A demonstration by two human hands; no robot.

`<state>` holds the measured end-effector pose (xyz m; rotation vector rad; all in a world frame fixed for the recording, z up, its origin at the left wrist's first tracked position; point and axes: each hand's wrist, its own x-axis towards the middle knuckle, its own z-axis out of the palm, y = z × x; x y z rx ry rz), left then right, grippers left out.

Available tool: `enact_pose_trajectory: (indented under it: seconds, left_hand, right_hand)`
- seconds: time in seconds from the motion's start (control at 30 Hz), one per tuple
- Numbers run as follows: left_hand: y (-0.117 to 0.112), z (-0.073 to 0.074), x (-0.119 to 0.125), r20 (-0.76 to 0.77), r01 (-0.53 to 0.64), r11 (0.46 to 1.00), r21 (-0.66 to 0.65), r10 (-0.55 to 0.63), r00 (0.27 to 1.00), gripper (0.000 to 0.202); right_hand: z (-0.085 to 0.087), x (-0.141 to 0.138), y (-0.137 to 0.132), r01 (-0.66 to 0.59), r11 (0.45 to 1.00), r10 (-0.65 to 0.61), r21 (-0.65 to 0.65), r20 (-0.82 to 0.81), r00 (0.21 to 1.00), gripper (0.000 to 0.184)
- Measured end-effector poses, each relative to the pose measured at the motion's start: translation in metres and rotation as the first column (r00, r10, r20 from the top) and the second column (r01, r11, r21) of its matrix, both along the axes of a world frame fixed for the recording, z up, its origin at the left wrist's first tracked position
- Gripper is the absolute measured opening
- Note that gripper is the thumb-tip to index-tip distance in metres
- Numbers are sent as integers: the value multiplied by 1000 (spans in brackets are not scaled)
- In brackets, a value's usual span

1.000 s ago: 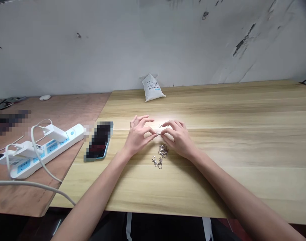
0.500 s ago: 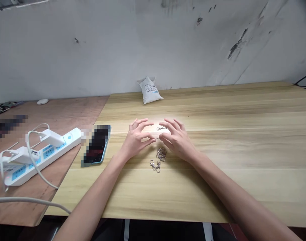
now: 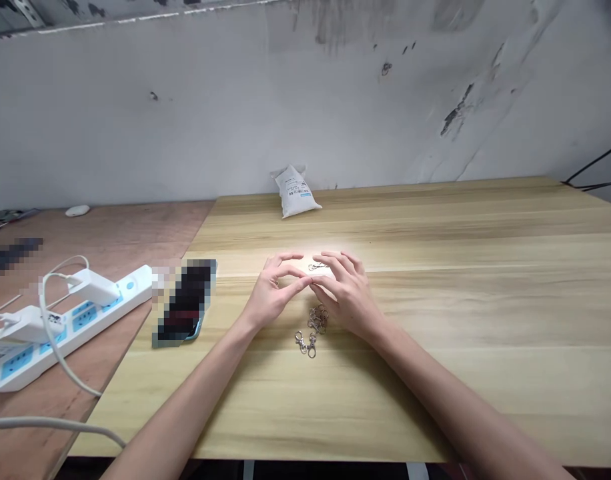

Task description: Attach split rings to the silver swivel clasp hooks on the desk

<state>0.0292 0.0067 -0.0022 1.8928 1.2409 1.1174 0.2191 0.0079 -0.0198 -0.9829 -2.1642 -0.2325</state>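
My left hand point(image 3: 271, 293) and my right hand point(image 3: 348, 293) meet fingertip to fingertip over the wooden table. Thumb and index finger of each are pinched together, and whatever lies between them is too small to make out. The other fingers arch loosely above. Just below the fingertips lies a small heap of silver metal clasps point(image 3: 318, 319). Nearer to me, two lobster clasps point(image 3: 306, 344) rest side by side. Beyond the pinch, more small metal clasps point(image 3: 317, 266) lie partly behind my right fingers.
A phone point(image 3: 184, 303) lies left of my hands on the light wooden table point(image 3: 460, 320). A white power strip point(image 3: 98, 320) with chargers and cables occupies the reddish board point(image 3: 160, 227) at the left. Near the wall stands a white plastic packet point(image 3: 296, 193).
My two hands have come closer, and their fingertips now meet. The left thumb and index finger have closed into a pinch. The view has tilted up slightly.
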Motion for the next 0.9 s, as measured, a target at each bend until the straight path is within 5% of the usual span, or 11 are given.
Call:
enact_pose_trajectory:
  seconds: [0.3, 0.5, 0.77, 0.83, 0.9]
  left_hand:
    - [-1, -1, -6, -305, 87, 993, 85, -57, 951, 10]
    - [1, 4, -11, -359, 152, 963, 222, -64, 931, 8]
    - [1, 10, -12, -15, 82, 990, -115, -84, 996, 15]
    - [4, 13, -20, -58, 78, 983, -167, -88, 994, 19]
    - [10, 17, -34, -179, -62, 995, -74, 48, 983, 20]
  right_hand:
    - [1, 9, 4, -57, 996, 55, -71, -38, 998, 12]
    - [4, 12, 4, -108, 988, 108, -109, -4, 994, 16]
    - [2, 2, -1, -91, 994, 87, 64, 65, 994, 18]
    - [-1, 2, 0, -82, 995, 76, 60, 93, 993, 18]
    - [-3, 3, 5, -51, 999, 50, 4, 113, 992, 18]
